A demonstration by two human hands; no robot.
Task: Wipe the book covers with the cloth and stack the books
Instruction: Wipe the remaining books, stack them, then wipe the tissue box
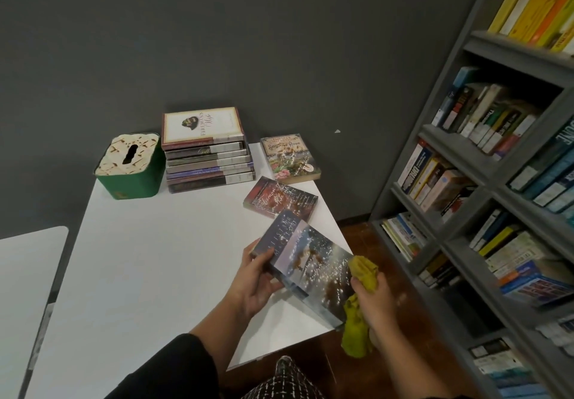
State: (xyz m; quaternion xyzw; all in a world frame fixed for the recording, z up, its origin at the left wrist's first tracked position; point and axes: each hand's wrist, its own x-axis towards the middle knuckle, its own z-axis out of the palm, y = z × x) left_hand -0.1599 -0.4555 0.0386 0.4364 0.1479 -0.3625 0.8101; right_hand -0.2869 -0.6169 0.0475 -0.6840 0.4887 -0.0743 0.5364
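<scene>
Left hand gripping blue book, right hand clutching cloth; tissue box seemingly empty-slotted.

Both hands raised and gripping.
Left hand curls around the book edge; right hand pinches the cloth, thumb on top.

One stack of about seven books stands on the table. Three more books lie or are held apart from it. There are two hands, one cloth, one tissue box and one bookshelf.
</scene>
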